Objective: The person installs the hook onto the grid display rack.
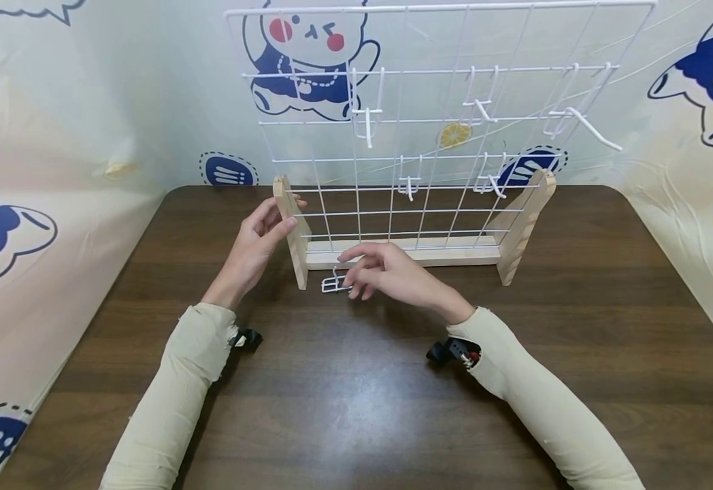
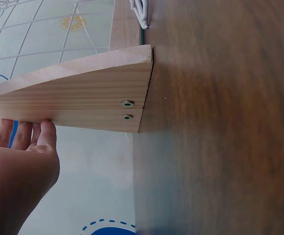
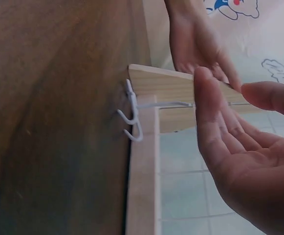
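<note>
My left hand (image 1: 251,246) grips the left wooden side panel (image 1: 296,248) of a rack, thumb on the near edge and fingers reaching behind. Two metal bolts (image 2: 127,103) show on that panel's outer face in the left wrist view. On the table, before the rack's wooden base bar (image 1: 454,258), lies a white wire hook (image 1: 330,284), its long prong pointing up. My right hand (image 1: 396,273) is just over the hook and partly covers it in the head view. Its fingers are loosely bent, thumb apart from them, nothing between; the hook (image 3: 134,113) shows beside the fingertips in the right wrist view.
A white wire grid (image 1: 391,213) rises from the base, leaning back. Several white hooks hang on it, one long hook (image 1: 594,129) jutting out at upper right. The right wooden side panel (image 1: 523,231) stands opposite. Brown table (image 1: 356,408); patterned cloth (image 1: 118,122) behind.
</note>
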`<state>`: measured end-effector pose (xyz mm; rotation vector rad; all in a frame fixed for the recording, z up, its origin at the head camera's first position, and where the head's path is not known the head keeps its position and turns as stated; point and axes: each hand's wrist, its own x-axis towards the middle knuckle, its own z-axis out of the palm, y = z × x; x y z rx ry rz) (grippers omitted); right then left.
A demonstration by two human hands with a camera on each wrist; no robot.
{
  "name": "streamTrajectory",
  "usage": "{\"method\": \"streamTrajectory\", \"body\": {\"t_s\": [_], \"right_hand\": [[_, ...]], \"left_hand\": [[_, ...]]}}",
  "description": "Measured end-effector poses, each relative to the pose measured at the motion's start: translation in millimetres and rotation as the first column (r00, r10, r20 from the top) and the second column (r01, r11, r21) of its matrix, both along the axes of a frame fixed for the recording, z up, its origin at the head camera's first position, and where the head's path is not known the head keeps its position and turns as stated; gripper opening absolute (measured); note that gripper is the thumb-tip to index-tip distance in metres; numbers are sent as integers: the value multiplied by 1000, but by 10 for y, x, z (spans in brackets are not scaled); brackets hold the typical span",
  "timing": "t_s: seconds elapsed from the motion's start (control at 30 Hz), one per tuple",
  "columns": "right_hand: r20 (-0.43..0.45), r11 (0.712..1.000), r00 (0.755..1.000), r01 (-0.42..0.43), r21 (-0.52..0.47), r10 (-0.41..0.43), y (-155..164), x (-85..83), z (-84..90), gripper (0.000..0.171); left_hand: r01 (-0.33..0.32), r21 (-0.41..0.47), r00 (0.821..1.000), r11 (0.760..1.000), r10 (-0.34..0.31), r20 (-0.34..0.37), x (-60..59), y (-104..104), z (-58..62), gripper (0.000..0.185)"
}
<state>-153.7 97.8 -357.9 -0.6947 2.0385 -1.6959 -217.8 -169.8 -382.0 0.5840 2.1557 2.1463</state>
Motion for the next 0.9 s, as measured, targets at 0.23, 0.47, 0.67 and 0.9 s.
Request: {"method": "streamTrajectory", "body": {"t_s": [0.23,0.47,0.67,0.9], "right_hand": [[135,999,991,-9,-35,14,-87,7,-141,36],[170,982,977,152,-111,-131,-204,41,-249,39],[271,984,959,122,-127,-84,-251,56,-311,52],[264,993,965,39,-116,-7,-274,71,-347,40]], "left_hand": [[3,5,1000,1000,-3,-3,-1,-1,-13,48],[6,16,1000,1000,-6,-9,-2,9,1,47],[0,10,1000,1000,0,-5,5,-8,0,48],[8,17,1000,1000,-8,-5,-8,-6,-8,49]]}}
